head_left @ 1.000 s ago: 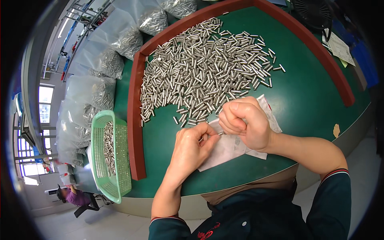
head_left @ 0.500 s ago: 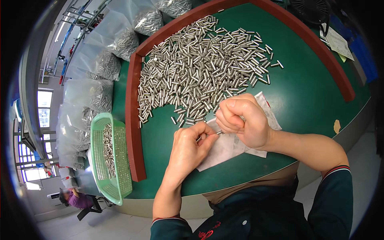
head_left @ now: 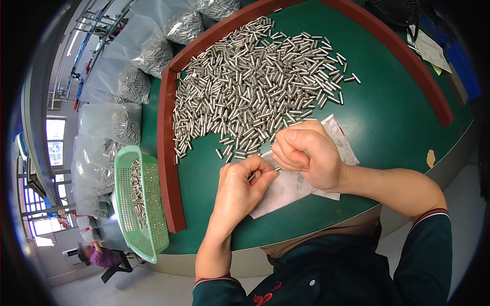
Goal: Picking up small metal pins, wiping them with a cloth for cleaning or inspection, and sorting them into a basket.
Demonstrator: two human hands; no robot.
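Note:
My left hand is closed in a pinch over a pale cloth, with the shiny end of a small metal pin showing at its fingertips. Close beside it, my right hand is curled into a fist above the same cloth. Whatever that fist may hold is hidden by its fingers. Just beyond both hands spreads a large heap of short, silvery cylindrical pins on the green tabletop.
A dark red raised border bounds the work surface. Left of it stands a green plastic basket with pins inside. Clear bags of pins line the far left. A fan and papers are at the far right. Another person sits in the background.
The view has shifted very slightly. Both hands keep nearly the same pose, the right fist a touch closer to the left fingertips.

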